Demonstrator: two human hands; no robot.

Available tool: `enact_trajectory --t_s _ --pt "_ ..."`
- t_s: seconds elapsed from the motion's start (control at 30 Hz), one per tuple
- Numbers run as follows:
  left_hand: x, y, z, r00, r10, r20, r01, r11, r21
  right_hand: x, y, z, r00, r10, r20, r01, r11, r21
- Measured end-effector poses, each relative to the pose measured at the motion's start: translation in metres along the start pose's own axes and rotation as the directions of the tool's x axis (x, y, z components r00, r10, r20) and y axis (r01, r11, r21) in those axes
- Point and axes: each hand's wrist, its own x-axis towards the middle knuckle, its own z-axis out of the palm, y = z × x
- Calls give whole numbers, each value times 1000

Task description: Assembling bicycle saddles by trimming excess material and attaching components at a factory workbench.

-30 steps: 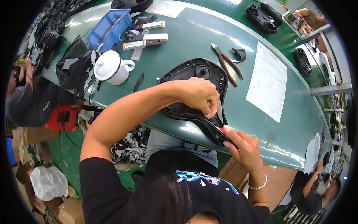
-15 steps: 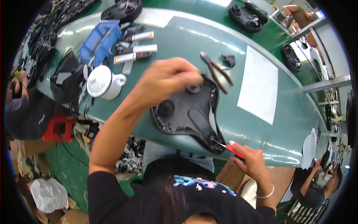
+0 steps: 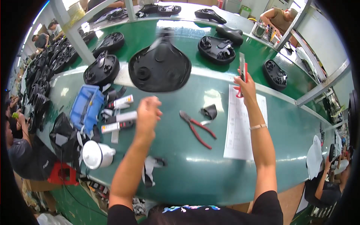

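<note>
A black bicycle saddle [image 3: 159, 67], underside up and blurred, is at the far side of the green table [image 3: 187, 176], apart from both hands. My left hand [image 3: 147, 114] hovers above the table's middle with its fingers loosely curled and nothing in it. The saddle is the nearest large thing beyond it. My right hand [image 3: 243, 85] is raised over the far end of a white paper sheet [image 3: 243, 127]. It grips a slim red and silver utility knife [image 3: 242, 63] pointing upward.
Red-handled pliers [image 3: 197, 129] and a small black piece [image 3: 209, 111] lie between my arms. A blue bin [image 3: 87, 108], flat tubes [image 3: 119, 122] and a white mug [image 3: 95, 154] sit left. More saddles [image 3: 101, 69] [image 3: 217, 48] rest on the far shelf. Other people work along both sides.
My left hand lifted the saddle off the near table edge and let it go; it is now far across the table. My right hand rose with the knife.
</note>
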Motion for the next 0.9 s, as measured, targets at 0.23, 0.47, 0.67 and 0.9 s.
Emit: enact_trajectory --t_s 0.23,0.47,0.67,0.9 --pt "-5 -41 44 954 273 121 -298 897 326 115 48 35 994 104 -24 -100 987 124" --pt "-2 -33 34 955 260 143 -294 886 357 56 -15 -115 917 259 304 -176 946 -273" --pt "-5 -30 52 943 253 219 -331 794 511 83 -63 -174 940 128 317 -24 950 -312" --pt "-8 -39 48 944 215 251 -311 836 452 257 17 -13 971 138 194 -188 944 272"
